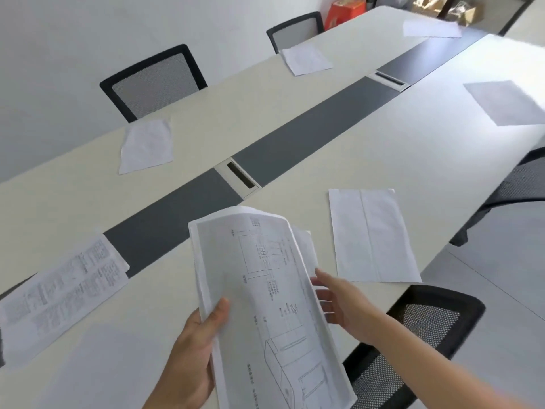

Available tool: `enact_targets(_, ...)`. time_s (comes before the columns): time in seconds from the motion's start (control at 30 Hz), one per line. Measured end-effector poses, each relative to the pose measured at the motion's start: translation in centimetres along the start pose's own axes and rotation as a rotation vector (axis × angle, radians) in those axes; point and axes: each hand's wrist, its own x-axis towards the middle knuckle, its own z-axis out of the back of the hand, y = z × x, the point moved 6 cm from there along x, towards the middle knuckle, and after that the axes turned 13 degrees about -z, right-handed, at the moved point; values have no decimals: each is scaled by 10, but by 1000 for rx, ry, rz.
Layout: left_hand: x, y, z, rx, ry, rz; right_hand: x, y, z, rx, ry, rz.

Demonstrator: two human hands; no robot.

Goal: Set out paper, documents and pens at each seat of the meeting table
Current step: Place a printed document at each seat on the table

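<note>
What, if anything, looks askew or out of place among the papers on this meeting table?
The blank sheet before the nearest far-side chair looks rumpled and lies crooked. The printed document at left lies slanted, its corner over the dark centre strip. No pens show. The left hand holds the document stack.

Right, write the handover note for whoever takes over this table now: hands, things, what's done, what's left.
Left hand: its grip holds the stack of printed diagram sheets above the white meeting table.
Right hand: fingers straight, touching the stack's right edge.
Done: plain white paper sheets lie at five places, three on the far side and two on the near side; one text-printed document lies near left.
Left: documents for the other seats; pens, none in view.
</note>
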Motion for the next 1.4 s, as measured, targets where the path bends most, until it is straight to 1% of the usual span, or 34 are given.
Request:
enact_targets(0.03,-1,0,-12,21,37,-3,-15,-3,-1,51,42,24)
enact_targets(0.07,-1,0,-22,45,68,-11,-30,-4,3,99,38,69)
enact_targets(0.1,-3,1,-32,74,93,-20,-44,-6,11,149,-6,121)
enact_targets(0.2,-13,10,-65,142,165,-27,-87,-17,55,267,-209,248)
enact_targets(0.3,-31,31,-99,148,202,2,-134,-34,99,298,-292,380)
enact_targets(0.4,-55,65,-140,161,240,47,-178,-64,147,313,-375,461)
enact_targets(0.57,-106,125,-221,272,325,38,-236,-134,227,399,-464,507)
enact_targets(0.67,-138,160,-274,348,445,9,-265,-181,272,443,-518,496)
enact_targets(0.77,-165,185,-326,415,560,-30,-298,-222,313,492,-618,506)
enact_targets(0.9,-193,207,-390,469,736,-30,-331,-253,361,562,-751,538)
enact_targets(1.07,-189,224,-455,532,812,-35,-332,-258,411,636,-800,550)
enact_targets(1.2,-166,244,-508,568,828,-5,-323,-248,462,682,-817,537)
enact_targets(1.3,-146,260,-561,560,860,22,-320,-230,513,700,-849,538)
enact_targets(1.4,-123,269,-630,537,916,57,-326,-201,568,706,-902,549)
